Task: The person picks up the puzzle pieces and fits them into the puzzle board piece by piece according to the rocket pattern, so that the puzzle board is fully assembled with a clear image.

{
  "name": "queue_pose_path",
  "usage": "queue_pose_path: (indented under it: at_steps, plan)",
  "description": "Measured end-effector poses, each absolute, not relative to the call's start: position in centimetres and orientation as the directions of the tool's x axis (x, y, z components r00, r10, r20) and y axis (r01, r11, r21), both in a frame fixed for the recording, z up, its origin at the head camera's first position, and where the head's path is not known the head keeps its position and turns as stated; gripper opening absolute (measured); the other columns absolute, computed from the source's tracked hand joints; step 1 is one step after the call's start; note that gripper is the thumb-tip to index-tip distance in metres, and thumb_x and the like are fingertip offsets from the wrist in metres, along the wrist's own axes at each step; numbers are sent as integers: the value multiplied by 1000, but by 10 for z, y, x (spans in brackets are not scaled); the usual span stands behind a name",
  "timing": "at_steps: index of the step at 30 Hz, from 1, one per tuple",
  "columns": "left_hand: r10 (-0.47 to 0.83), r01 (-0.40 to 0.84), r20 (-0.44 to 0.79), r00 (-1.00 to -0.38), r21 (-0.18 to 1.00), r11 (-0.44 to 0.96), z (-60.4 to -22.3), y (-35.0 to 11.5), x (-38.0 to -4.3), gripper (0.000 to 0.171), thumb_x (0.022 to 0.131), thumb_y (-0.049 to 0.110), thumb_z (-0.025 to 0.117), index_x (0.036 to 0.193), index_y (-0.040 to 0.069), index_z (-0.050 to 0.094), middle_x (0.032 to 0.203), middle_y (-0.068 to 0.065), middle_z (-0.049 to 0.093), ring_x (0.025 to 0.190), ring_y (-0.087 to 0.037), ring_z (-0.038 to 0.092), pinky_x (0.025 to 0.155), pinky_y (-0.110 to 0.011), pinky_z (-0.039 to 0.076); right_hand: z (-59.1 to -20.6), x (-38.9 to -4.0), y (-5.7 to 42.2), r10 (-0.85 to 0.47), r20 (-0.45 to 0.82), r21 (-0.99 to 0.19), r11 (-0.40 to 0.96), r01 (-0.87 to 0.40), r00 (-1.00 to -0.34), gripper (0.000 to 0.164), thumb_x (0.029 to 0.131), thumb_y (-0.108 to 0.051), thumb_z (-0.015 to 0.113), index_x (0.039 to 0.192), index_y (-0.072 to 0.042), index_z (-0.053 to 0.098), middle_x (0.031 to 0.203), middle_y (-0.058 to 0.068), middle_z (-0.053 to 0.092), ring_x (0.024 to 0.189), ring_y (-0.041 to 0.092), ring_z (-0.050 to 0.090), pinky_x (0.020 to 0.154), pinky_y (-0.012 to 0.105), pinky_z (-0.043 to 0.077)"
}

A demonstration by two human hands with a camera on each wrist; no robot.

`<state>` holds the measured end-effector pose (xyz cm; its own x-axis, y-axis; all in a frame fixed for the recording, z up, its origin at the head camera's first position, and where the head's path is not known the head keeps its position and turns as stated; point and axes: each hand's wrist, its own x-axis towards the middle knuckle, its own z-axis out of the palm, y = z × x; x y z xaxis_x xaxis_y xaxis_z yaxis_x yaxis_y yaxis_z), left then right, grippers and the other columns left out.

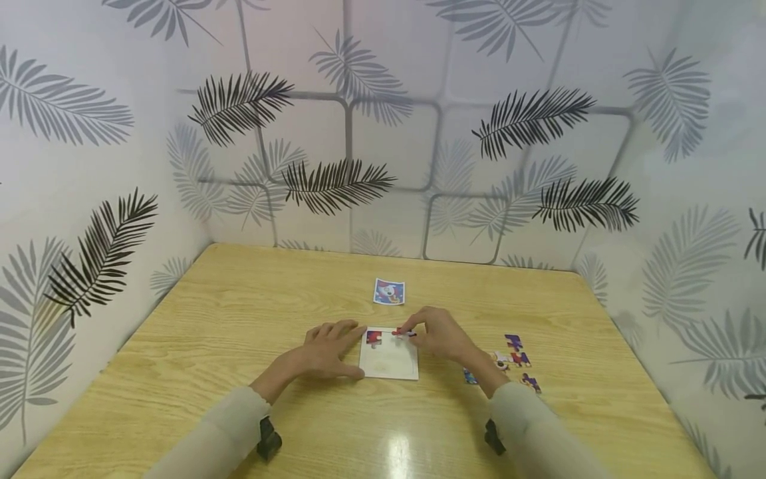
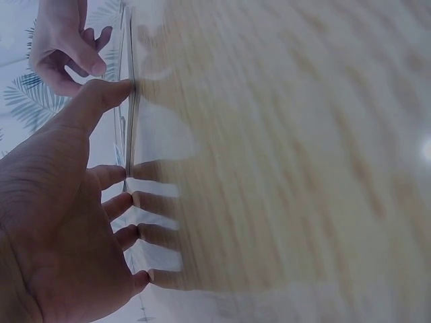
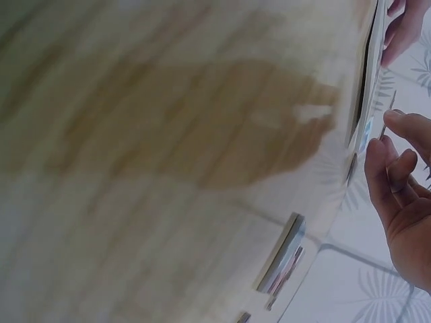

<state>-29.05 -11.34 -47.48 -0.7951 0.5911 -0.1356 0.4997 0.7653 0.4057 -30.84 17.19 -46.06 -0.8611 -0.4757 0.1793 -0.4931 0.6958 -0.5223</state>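
A white square puzzle tray [image 1: 389, 366] lies flat on the table. One red and purple jigsaw piece [image 1: 374, 336] sits in its far left corner. My left hand [image 1: 331, 349] rests spread at the tray's left side, thumb and forefinger at its edge; the left wrist view shows the thumb [image 2: 111, 94] against that edge. Over the far right corner, my right hand [image 1: 441, 334] pinches another red jigsaw piece [image 1: 397, 331] between thumb and fingers, partly hidden by them. In the right wrist view, the right hand [image 3: 407, 195] holds this thin piece edge-on.
Several loose jigsaw pieces [image 1: 520, 359] lie right of the tray, some partly behind the right forearm. Beyond the tray lies a small picture card [image 1: 389, 292] with a colourful cartoon print. The wooden table [image 1: 263, 286] ends at a leaf-patterned wall [image 1: 395, 219].
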Motion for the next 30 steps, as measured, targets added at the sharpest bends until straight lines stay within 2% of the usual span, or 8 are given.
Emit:
queue_pose_path:
  at_steps: [4,8,24,30]
  plan:
    - [593,508,-129,-795,391,767,-481,-114,-293,94,93,57,69,166,15,26,168,-15,23,149,-48,24,116,-71,18,-463,-309,166,-501,167,-521,687,-507,-850,18,87,0,80,101,-11,83,109,4,78,108,27,69,97,49,54]
    - [588,514,-118,-800,372,773,-491,-115,-298,95,92,60,68,167,20,25,169,-12,22,149,-46,24,116,-71,18,-465,-311,160,-510,146,-508,696,-507,-847,19,89,-1,79,104,-12,82,111,3,78,114,27,68,102,48,52]
    - [581,502,-122,-805,384,775,-485,-113,-296,92,93,56,70,166,17,28,168,-13,24,148,-46,26,116,-70,18,-466,-317,146,-534,111,-480,710,-516,-838,18,88,1,79,101,-10,82,107,4,78,108,26,68,98,48,54]
    - [586,502,-122,-801,395,769,-485,-114,-296,93,92,54,71,165,16,29,168,-15,24,148,-47,26,116,-71,18,-465,-316,142,-528,100,-458,728,-510,-843,18,89,0,79,103,-11,83,104,3,76,103,25,67,90,46,55]
